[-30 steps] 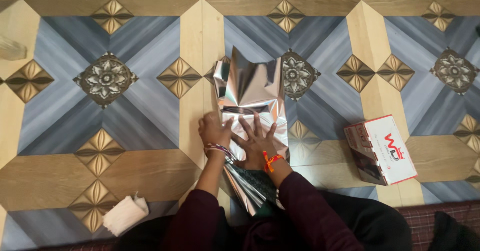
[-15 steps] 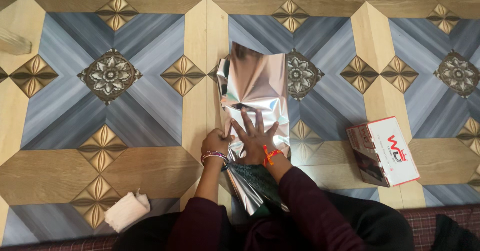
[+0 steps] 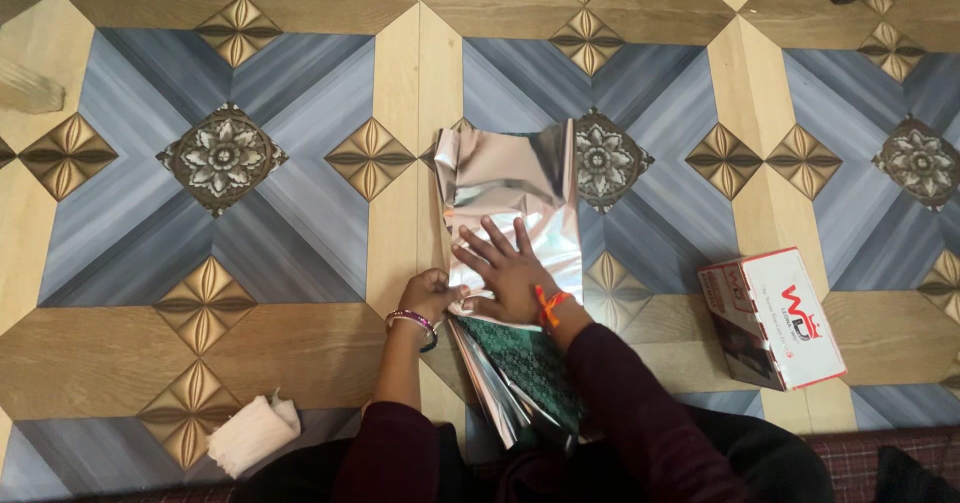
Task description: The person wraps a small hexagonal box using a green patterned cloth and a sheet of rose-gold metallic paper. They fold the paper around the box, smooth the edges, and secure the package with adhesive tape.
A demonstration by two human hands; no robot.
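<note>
— Pressing flat on the silver foil sheet, is that the right hand?

— Yes, fingers spread wide, palm down on the sheet's near part. The left hand is curled at the sheet's left edge, just beside the right; I cannot tell whether it pinches the foil.

— Where does the sheet lie?

— On the patterned floor, in front of the person. A green patterned layer shows under its near end.

— Anything else about?

— A white and red box well off to the right, a white cloth wad at lower left.
</note>
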